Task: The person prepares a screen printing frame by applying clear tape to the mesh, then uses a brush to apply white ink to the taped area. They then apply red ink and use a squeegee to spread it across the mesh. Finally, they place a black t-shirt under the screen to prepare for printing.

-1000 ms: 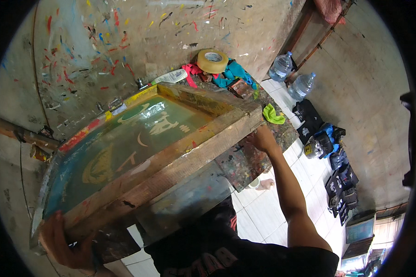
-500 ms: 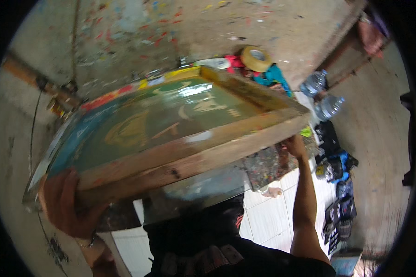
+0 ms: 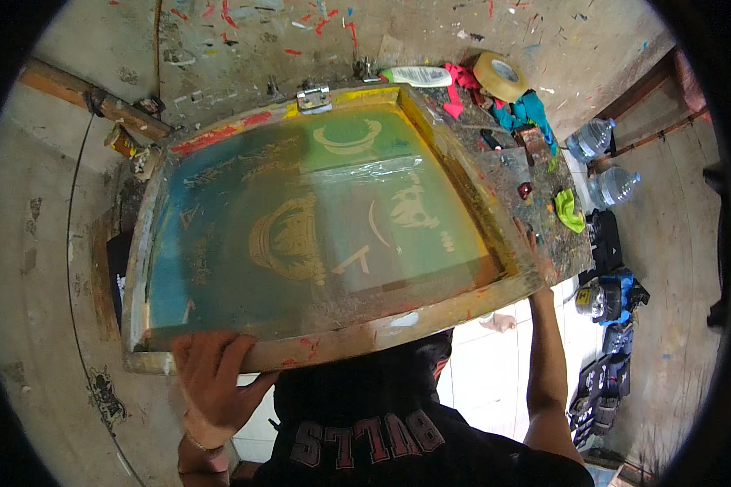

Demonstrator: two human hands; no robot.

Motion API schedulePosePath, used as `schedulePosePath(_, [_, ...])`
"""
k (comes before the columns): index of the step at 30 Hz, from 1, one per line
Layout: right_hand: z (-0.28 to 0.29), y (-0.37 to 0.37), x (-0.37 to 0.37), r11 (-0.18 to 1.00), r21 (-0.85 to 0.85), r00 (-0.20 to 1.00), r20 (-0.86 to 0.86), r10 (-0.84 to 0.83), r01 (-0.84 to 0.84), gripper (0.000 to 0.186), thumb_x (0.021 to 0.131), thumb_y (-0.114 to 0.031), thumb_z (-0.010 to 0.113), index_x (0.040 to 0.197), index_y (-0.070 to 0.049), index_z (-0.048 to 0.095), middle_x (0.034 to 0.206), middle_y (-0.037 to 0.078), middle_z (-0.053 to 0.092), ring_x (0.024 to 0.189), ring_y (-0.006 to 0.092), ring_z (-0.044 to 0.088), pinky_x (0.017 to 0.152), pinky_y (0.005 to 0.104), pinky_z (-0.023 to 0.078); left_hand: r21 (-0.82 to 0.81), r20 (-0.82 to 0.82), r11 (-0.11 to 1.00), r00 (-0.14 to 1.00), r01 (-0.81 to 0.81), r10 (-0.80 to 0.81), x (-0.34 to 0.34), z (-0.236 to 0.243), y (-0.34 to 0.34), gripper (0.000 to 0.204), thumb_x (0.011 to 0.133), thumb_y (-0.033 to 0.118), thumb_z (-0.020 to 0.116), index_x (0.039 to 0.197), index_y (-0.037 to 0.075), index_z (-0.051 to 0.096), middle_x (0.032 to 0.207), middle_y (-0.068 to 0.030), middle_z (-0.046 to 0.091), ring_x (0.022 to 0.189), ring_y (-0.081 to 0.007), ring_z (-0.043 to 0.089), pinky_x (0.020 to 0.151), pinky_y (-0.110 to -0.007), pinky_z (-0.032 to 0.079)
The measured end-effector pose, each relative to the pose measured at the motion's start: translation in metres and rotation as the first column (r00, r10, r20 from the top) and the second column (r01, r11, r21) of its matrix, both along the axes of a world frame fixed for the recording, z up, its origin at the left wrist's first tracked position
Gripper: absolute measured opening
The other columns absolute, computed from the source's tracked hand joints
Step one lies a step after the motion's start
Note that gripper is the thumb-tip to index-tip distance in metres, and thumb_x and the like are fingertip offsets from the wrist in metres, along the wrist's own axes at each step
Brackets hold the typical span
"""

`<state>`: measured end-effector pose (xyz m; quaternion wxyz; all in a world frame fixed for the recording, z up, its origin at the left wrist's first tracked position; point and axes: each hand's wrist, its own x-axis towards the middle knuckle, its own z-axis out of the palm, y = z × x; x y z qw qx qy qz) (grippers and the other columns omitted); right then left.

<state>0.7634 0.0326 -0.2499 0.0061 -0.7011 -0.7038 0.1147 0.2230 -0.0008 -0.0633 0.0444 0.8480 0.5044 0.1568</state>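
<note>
A screen printing frame [image 3: 341, 345] with paint-stained wooden sides lies before me, tilted less than before, its far side at the metal hinge clamps [image 3: 314, 99]. Its mesh [image 3: 284, 243] is greenish, with pale stencil designs and a strip of clear tape across it. My left hand [image 3: 215, 377] is closed round the near left edge, fingers on top and thumb toward the underside. At the near right corner, my right hand [image 3: 538, 264] grips the outer side; part of that hand is hidden by the wood.
On the stained worktable [image 3: 564, 243] are a tape roll [image 3: 500, 77], a white-and-green tube [image 3: 417, 76], a teal cloth [image 3: 532, 114] and a lime-green scrap [image 3: 568, 211]. Plastic bottles [image 3: 613, 187] and dark items line the right wall. A wooden beam [image 3: 89, 97] juts in at left.
The frame's near side has come down and the mesh now faces up more fully. Both hands have moved with it, the left one shifting right along the near edge.
</note>
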Motion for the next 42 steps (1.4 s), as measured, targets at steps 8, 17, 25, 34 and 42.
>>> schedulePosePath(8, [0.025, -0.008, 0.005, 0.999, -0.027, 0.995, -0.097, -0.02, 0.017, 0.092, 0.075, -0.056, 0.073, 0.156, -0.032, 0.037, 0.168, 0.011, 0.02, 0.154, 0.0387, 0.017, 0.12, 0.065, 0.017, -0.143, 0.063, 0.989, 0.998, 0.03, -0.021, 0.007, -0.073, -0.009, 0.052, 0.058, 0.022, 0.095, 0.092, 0.007, 0.058, 0.091, -0.0085, 0.054, 0.086, -0.0291, 0.053, 0.078, -0.042, 0.035])
schedulePosePath(17, [0.027, -0.002, 0.014, 0.997, -0.074, 0.997, -0.065, -0.042, 0.038, 0.092, 0.075, -0.055, 0.073, 0.156, -0.031, 0.037, 0.168, 0.012, 0.02, 0.154, 0.0384, 0.018, 0.119, 0.065, 0.018, -0.265, 0.074, 0.964, 0.997, 0.01, 0.009, 0.01, -0.115, -0.016, 0.045, 0.063, 0.014, 0.09, 0.093, 0.006, 0.058, 0.093, -0.0108, 0.055, 0.09, -0.0297, 0.056, 0.08, -0.041, 0.038])
schedulePosePath(25, [0.027, 0.0, 0.02, 0.996, -0.074, 0.996, -0.078, -0.049, 0.044, 0.092, 0.075, -0.06, 0.07, 0.156, -0.032, 0.038, 0.168, 0.012, 0.021, 0.154, 0.0384, 0.019, 0.119, 0.0655, 0.017, -0.258, 0.03, 0.965, 0.999, 0.046, -0.04, 0.011, -0.128, -0.012, 0.045, 0.064, 0.018, 0.091, 0.092, 0.007, 0.057, 0.091, -0.0094, 0.054, 0.089, -0.029, 0.056, 0.08, -0.041, 0.038])
schedulePosePath(34, [0.026, 0.001, 0.022, 0.997, -0.066, 0.994, -0.097, -0.05, 0.044, 0.092, 0.074, -0.064, 0.069, 0.155, -0.031, 0.04, 0.168, 0.012, 0.021, 0.154, 0.0384, 0.019, 0.119, 0.0654, 0.017, -0.337, 0.002, 0.941, 0.999, 0.034, -0.035, 0.011, -0.125, -0.011, 0.045, 0.064, 0.011, 0.088, 0.097, 0.006, 0.057, 0.095, -0.0099, 0.055, 0.095, -0.0294, 0.058, 0.082, -0.042, 0.038])
schedulePosePath(42, [0.03, 0.001, 0.02, 0.992, -0.115, 0.997, -0.057, -0.059, 0.052, 0.091, 0.078, -0.057, 0.073, 0.157, -0.031, 0.036, 0.167, 0.014, 0.021, 0.154, 0.039, 0.017, 0.12, 0.0661, 0.016, -0.339, 0.005, 0.936, 0.995, 0.091, -0.095, 0.011, -0.13, -0.007, 0.042, 0.069, 0.014, 0.084, 0.1, 0.007, 0.057, 0.098, -0.0123, 0.056, 0.098, -0.0344, 0.057, 0.081, -0.045, 0.037])
